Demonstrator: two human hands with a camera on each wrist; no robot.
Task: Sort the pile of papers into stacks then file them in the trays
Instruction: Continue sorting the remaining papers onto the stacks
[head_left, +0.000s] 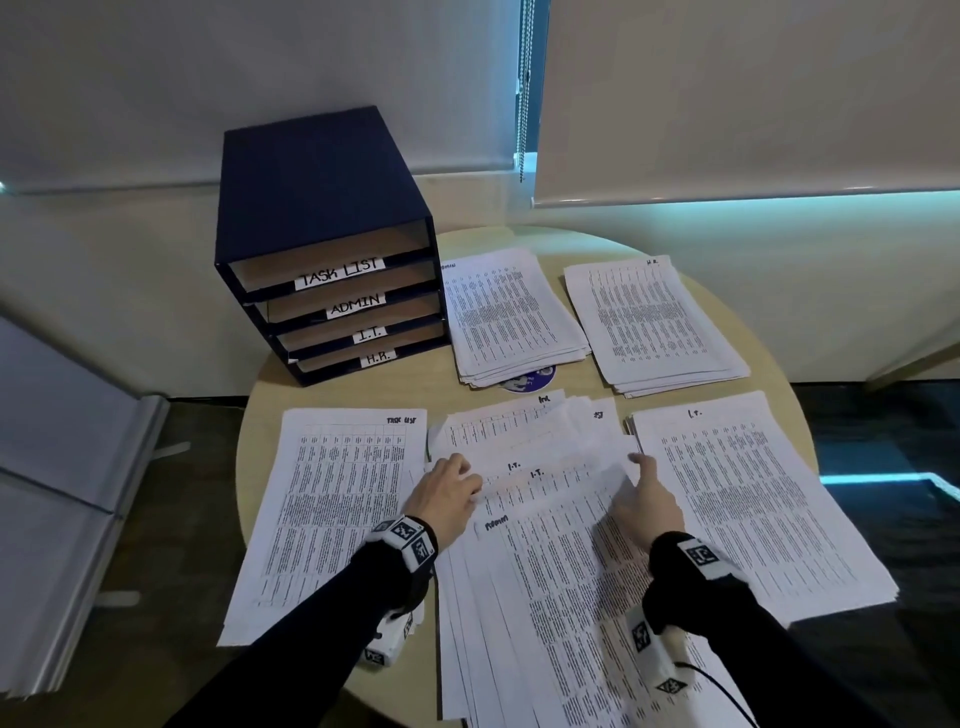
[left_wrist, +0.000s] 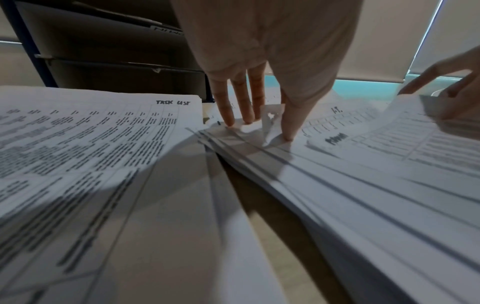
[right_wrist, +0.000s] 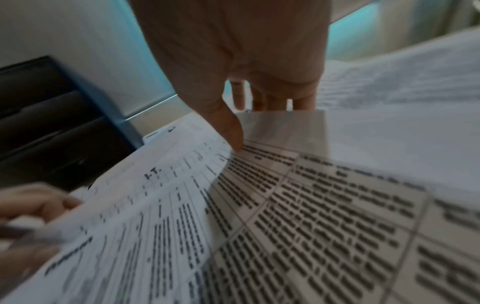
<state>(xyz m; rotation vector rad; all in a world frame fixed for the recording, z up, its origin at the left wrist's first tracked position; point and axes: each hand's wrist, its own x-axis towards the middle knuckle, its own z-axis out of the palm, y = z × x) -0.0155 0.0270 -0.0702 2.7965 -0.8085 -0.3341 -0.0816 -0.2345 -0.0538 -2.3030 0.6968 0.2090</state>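
round table (head_left: 779, 332), roller blinds (head_left: 727, 93), blue sticker (head_left: 535, 378)

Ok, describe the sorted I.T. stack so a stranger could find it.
Start at the blue tray box at the table's back left, then cross to the near right edge. The I.T. stack lies beside the right hand, the only tidy pile headed "I.T."

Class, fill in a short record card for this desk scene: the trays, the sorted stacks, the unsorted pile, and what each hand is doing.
trays: blue tray unit, four slots labelled TASK LIST, ADMIN, I.T., H.R.
sorted stacks: Task List stack, I.T. stack, H.R. stack, a fourth stack
unsorted pile: centre pile, fanned out
left hand: fingers pressing on the pile
right hand: lifting a sheet
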